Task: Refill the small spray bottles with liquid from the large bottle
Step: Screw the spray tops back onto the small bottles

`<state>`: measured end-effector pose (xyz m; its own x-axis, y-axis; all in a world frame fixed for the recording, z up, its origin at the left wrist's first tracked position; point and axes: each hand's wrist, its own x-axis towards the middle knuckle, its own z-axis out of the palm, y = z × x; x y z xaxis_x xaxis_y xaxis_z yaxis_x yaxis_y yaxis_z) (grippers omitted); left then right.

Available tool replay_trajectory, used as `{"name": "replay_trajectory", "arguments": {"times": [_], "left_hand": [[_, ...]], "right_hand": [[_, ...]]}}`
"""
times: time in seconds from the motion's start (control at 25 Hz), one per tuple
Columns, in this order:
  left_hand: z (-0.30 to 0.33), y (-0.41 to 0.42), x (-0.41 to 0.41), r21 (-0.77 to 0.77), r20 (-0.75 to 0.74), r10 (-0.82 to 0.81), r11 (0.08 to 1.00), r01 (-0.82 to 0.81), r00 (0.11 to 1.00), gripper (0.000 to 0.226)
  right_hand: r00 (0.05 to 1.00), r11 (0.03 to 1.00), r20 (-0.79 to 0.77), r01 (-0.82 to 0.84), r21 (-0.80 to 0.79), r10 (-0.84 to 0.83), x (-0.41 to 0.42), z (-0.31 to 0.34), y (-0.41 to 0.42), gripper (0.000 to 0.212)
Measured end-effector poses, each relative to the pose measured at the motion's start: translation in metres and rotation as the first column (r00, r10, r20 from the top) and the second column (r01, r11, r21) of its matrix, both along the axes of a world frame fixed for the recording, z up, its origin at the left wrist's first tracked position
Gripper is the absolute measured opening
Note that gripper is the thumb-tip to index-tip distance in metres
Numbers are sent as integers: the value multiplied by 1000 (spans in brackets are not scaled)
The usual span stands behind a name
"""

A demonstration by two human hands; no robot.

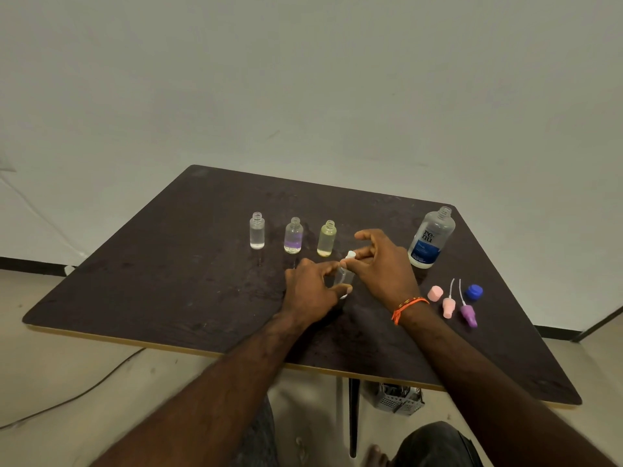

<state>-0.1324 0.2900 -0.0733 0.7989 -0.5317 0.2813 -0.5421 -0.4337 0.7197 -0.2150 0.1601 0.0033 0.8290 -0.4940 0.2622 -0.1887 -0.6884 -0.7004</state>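
Observation:
A small clear spray bottle [343,277] stands on the dark table [168,264] between my hands. My left hand [312,291] grips its body. My right hand [384,267] pinches the white spray top [350,255] at its neck. Behind them three small uncapped bottles stand in a row: a clear one [257,230], a purple-tinted one [293,236] and a yellowish one [326,238]. The large bottle [431,238], with a blue label and no cap, stands at the right.
To the right of my right wrist lie a pink cap [435,293], a pink spray head [448,306], a purple spray head [468,314] and a blue cap [474,292]. A cable [84,392] runs on the floor at left. A grey basket [399,398] sits under the table.

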Motion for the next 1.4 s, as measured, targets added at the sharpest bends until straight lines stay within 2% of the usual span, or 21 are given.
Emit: {"name": "replay_trajectory", "arguments": {"times": [0.08,0.16,0.32,0.44,0.64,0.72,0.84,0.96,1.24,1.4], "left_hand": [[-1,0,-1,2,-8,3,1000,-3,1000,47],[-3,-1,-3,-12,1,2,1000,-2,1000,39],[-5,-1,0,4,-4,6,1000,-6,1000,45],[-4,-1,-1,-7,6,11,1000,-11,1000,45],[-7,-3,0,-24,-17,4,1000,-5,1000,47],[-8,-3,0,-23,-16,10,1000,-10,1000,48],[-9,-3,-1,-17,8,23,1000,-23,1000,45],[-9,-3,-3,-54,23,10,998,-9,1000,39],[-5,-9,-2,0,46,26,1000,-26,999,36],[-5,-21,2,48,33,9,999,-10,999,36]], "right_hand": [[1000,999,-5,16,-42,-16,0,-3,3,59],[998,998,-12,-55,-1,55,-1,-8,4,70],[984,976,-27,-169,137,174,-2,-2,1,62],[992,986,-50,-112,125,119,1,3,-1,55],[998,998,-29,46,-42,-47,8,-4,5,42],[998,996,-8,55,-66,-56,7,-7,10,44],[1000,999,-6,13,31,-13,-2,-13,10,56],[997,992,-77,11,127,-1,-14,-25,3,55],[991,993,-130,25,115,-10,-13,-43,-8,43],[995,992,-95,43,120,-32,-10,-41,-10,43]]}}
